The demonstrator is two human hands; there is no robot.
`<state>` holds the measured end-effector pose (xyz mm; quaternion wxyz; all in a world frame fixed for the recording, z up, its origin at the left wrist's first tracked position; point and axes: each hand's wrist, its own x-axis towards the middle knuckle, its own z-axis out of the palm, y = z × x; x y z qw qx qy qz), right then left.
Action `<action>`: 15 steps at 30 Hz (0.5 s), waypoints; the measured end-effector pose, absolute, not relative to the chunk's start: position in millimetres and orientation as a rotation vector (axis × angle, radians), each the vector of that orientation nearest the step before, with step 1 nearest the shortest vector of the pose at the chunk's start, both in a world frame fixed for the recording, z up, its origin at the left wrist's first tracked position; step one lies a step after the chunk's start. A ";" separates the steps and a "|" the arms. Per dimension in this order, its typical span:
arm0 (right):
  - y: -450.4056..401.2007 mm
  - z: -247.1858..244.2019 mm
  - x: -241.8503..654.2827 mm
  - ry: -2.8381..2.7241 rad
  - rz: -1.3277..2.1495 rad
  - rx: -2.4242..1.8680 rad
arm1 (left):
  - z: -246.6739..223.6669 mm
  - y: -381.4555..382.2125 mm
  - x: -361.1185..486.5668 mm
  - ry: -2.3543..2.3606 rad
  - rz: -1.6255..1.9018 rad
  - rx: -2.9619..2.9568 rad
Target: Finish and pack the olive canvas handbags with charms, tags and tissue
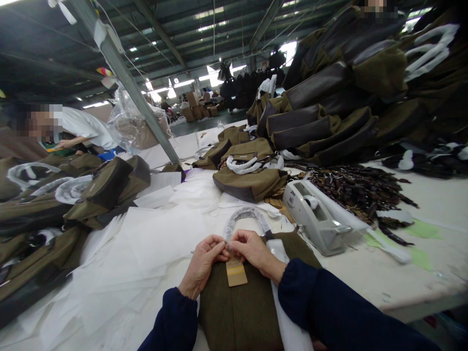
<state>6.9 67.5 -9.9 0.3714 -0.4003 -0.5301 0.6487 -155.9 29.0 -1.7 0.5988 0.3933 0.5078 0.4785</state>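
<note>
An olive-green handbag lies before me, its handle covered in clear wrap and looping away at the top. Below my fingers a tan hang tag with a yellow stripe rests against the bag. My left hand pinches at the tag's upper end, by the base of the handle. Fingertip to fingertip with it, my right hand is closed in a pinch at the same spot. Whatever cord lies between the fingertips is too small to make out. A strip of white wrapping runs down the bag's right side.
A grey tape dispenser stands right of the bag, near a heap of dark tassels. White paper sheets spread to the left. Olive bags pile up left, and higher at right. A person works beyond the post.
</note>
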 end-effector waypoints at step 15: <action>70.8 -17.8 8.3 -1.483 1.634 -0.962 | -5.9 27.3 -152.5 1.229 1.076 1.049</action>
